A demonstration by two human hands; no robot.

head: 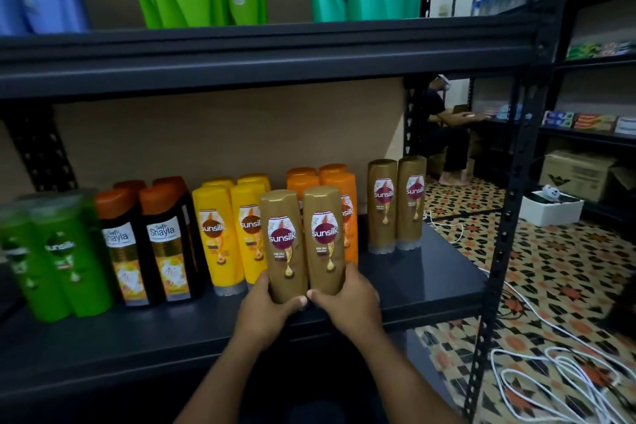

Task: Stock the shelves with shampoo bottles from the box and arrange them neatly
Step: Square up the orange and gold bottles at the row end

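Two golden-brown Sunsilk bottles stand side by side over the front of the dark shelf board [430,286]. My left hand [268,310] grips the base of the left bottle [282,244]. My right hand [347,303] grips the base of the right bottle [323,241]. Whether their bases touch the board is hidden by my hands. Two more golden-brown bottles [395,206] stand further back on the right. Left of them run rows of orange bottles [346,179], yellow bottles [223,234], black Shayla bottles [151,244] and green bottles [51,258].
Large green, teal and blue bottles stand on the upper shelf [241,48]. A black perforated upright [506,217] marks the shelf's right end. White cables [557,372] lie on the patterned floor. Cardboard boxes [578,175] and another person [447,127] are at the far shelves.
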